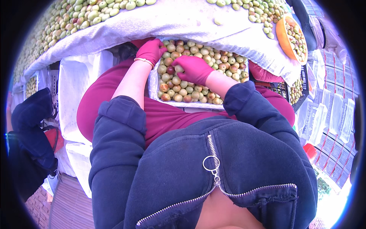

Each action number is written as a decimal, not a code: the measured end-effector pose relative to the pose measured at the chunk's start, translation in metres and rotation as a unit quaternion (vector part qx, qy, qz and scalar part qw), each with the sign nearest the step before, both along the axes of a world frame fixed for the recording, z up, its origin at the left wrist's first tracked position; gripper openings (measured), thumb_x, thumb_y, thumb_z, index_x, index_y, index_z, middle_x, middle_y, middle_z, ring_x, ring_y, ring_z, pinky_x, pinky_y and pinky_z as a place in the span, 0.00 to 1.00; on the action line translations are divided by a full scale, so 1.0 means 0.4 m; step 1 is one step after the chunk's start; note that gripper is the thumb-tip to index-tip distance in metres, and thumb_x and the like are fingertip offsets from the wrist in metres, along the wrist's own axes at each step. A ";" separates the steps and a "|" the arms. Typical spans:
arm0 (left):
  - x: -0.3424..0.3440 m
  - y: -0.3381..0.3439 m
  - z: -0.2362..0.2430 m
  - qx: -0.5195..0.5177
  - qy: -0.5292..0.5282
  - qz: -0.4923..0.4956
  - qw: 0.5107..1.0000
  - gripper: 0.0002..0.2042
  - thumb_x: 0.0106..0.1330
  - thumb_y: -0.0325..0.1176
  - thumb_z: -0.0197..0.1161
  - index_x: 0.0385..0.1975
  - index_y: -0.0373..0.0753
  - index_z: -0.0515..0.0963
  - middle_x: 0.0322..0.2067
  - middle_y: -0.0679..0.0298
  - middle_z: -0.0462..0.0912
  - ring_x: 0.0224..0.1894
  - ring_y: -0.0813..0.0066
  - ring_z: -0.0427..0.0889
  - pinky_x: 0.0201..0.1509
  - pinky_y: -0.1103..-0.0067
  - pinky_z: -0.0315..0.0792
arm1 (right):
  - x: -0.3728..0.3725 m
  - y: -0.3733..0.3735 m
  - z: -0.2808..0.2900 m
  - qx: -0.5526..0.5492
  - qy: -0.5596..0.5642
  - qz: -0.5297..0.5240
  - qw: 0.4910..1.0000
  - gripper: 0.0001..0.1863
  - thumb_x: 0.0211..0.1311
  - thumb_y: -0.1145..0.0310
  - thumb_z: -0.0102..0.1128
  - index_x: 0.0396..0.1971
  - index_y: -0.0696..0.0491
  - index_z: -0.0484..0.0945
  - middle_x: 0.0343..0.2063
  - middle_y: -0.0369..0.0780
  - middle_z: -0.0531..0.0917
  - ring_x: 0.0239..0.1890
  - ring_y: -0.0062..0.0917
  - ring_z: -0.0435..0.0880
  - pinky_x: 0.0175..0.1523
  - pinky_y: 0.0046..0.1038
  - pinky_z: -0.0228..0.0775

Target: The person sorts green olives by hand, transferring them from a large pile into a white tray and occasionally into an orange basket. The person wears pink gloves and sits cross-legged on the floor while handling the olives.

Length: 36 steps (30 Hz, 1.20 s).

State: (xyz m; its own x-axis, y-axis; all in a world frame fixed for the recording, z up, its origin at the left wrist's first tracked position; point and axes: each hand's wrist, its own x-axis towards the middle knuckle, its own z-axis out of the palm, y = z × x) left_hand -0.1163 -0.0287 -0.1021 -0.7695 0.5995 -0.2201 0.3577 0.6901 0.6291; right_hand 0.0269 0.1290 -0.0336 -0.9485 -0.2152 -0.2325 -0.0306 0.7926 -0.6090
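A lined crate (153,86) between my knees is filled with round plums (187,91), mostly pale green, some blushed red. Over its middle, my right hand (195,70) in a magenta glove pinches a pale green plum (178,68) between thumb and fingers. A dark red plum (170,70) lies just left of that one. At the crate's far left corner is my left hand (151,50), in a matching glove. Its fingers are curled closed near the rim, and whatever they hold is hidden.
A white cloth (171,21) edges a sorting surface heaped with green fruit (82,17). An orange basket (283,40) of fruit stands at the far right. White lined crates (72,99) stand left; stacked crates (335,114) line the right. Another person's dark sleeve (32,110) shows far left.
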 end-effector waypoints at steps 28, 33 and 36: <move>0.103 0.080 0.229 0.142 -0.327 -0.123 0.926 0.18 0.62 0.27 0.60 0.53 0.44 0.75 0.38 0.63 0.79 0.32 0.80 0.80 0.37 0.83 0.76 | 0.019 0.110 -0.050 -0.691 -0.285 -0.309 0.588 0.16 0.65 0.65 0.46 0.47 0.59 0.71 0.38 0.43 0.81 0.36 0.28 0.81 0.41 0.25 0.73; 0.096 0.079 0.243 0.195 -0.436 -0.124 0.870 0.17 0.68 0.23 0.48 0.57 0.38 0.71 0.42 0.60 0.80 0.37 0.77 0.83 0.45 0.81 0.79 | 0.034 0.116 -0.028 -0.658 -0.308 -0.323 0.607 0.14 0.66 0.65 0.47 0.44 0.58 0.72 0.36 0.41 0.82 0.32 0.24 0.82 0.38 0.22 0.73; 0.098 0.082 0.242 0.207 -0.465 -0.107 0.854 0.17 0.68 0.25 0.50 0.56 0.39 0.72 0.41 0.61 0.80 0.36 0.78 0.82 0.44 0.82 0.79 | 0.041 0.117 -0.024 -0.664 -0.306 -0.323 0.601 0.14 0.65 0.65 0.48 0.44 0.58 0.72 0.36 0.41 0.82 0.33 0.23 0.82 0.38 0.21 0.73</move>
State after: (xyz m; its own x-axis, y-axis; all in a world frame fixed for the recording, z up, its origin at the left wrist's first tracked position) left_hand -0.0771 0.0041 -0.0051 -0.2401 0.8794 -0.4112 -0.3390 0.3210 0.8844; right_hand 0.0431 0.1758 -0.0430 -0.7587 -0.2287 -0.6100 0.5733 -0.6793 -0.4582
